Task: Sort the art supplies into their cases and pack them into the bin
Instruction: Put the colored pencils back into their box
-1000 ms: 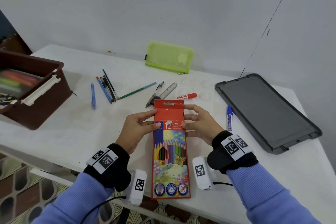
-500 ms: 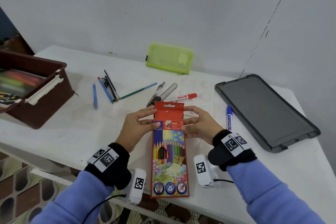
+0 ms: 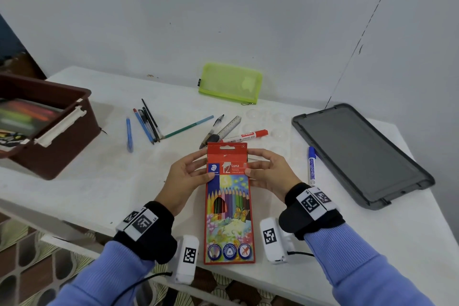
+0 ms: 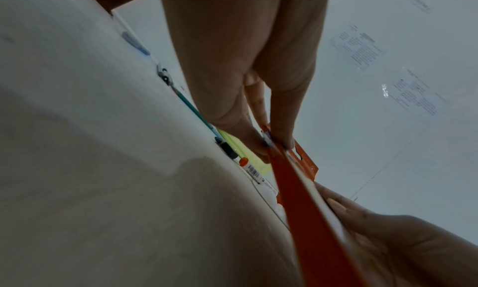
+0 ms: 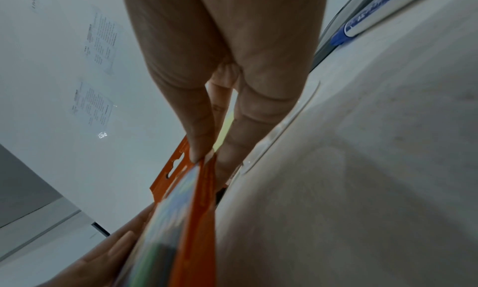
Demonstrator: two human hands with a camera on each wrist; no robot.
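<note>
At the left stands the brown plastic bin (image 3: 74, 117). In the middle, the left hand (image 3: 185, 176) and right hand (image 3: 269, 172) pinch the red cardboard box of coloured pencils (image 3: 229, 206) above the white table (image 3: 99, 181). It seems closed; next it must travel left into the bin.

White table (image 3: 82, 181) stood against plain pale grey wall (image 3: 223, 12); corner seam ran down at right. Patterned tile floor (image 3: 32, 263) showed below near edge. Printed sheets (image 4: 362, 48) hung on wall.
</note>
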